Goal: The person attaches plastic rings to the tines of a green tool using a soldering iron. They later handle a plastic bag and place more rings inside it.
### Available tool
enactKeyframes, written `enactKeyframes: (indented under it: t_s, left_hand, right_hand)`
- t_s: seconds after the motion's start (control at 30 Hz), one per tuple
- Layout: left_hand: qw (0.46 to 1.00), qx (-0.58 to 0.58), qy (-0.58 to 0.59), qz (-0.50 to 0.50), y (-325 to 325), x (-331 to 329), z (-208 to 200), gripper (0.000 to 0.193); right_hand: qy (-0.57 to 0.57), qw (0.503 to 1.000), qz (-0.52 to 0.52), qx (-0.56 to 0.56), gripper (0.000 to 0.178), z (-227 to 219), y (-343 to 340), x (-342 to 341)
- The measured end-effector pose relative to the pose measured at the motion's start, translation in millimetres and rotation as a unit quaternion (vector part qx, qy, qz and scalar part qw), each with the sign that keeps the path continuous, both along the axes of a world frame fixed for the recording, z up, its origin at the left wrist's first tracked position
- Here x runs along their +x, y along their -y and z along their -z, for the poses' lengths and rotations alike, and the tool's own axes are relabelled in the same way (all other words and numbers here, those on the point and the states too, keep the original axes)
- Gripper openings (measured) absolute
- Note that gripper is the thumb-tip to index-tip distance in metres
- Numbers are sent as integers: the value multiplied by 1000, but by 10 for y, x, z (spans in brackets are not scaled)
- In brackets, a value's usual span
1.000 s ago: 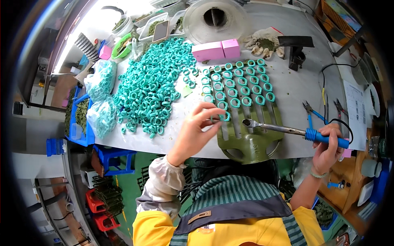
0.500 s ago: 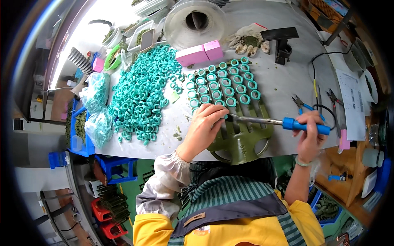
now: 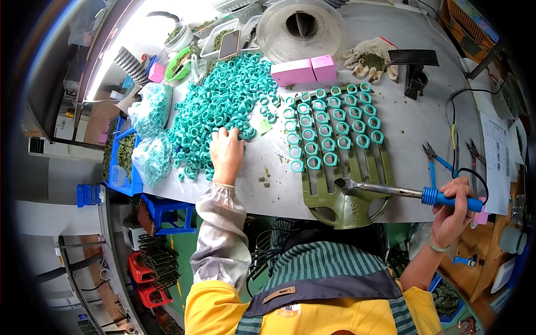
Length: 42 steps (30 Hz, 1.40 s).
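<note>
My left hand reaches into a big heap of teal plastic rings; its fingers are bent and slightly apart, the tips partly hidden among the rings. In my right hand is a corded soldering iron with a ribbed blue handle, a metal shaft and a wide, dark tip. That tip hovers over or touches the solid near end of an olive-green slatted plastic frame; which of the two, I cannot tell. Several rows of teal nut-shaped rings sit along the frame's slats.
Pink blocks stand beyond the frame, beside a clear round funnel-like cover. A stained glove and a black stand are at the far right. Pliers and a cord lie right; bagged rings sit left.
My left hand has left the frame and moved left to the ring heap. The soldering iron's tip has come nearer to me, off the rings. The whole view has shifted a little.
</note>
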<state>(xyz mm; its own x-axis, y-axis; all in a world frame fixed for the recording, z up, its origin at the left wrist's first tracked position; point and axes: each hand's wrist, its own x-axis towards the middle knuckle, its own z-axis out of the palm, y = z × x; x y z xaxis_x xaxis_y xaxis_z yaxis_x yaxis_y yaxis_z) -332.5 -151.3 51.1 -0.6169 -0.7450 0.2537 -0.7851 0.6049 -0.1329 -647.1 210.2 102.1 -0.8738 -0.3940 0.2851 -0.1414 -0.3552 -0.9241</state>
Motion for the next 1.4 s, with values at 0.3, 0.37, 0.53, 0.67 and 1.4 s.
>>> enactKeyframes:
  t_s: [0.3, 0.37, 0.53, 0.67, 1.4]
  left_hand:
    - [975, 41, -208, 64, 268, -153, 38, 19]
    - [989, 52, -129, 42, 372, -141, 60, 16]
    - [947, 134, -280, 82, 198, -146, -10, 21]
    - [822, 383, -410, 94, -490, -414, -401, 17]
    - [869, 279, -244, 328, -1409, -1436, -237, 29]
  right_hand:
    - [-15, 1000, 10, 14, 23, -94, -20, 72]
    - [-18, 1000, 12, 12, 23, -105, -31, 71]
    - [-34, 999, 27, 24, 23, -82, -54, 51]
    - [-26, 999, 33, 22, 22, -141, -65, 23]
    - [-13, 999, 9, -35, 20, 214, 64, -160]
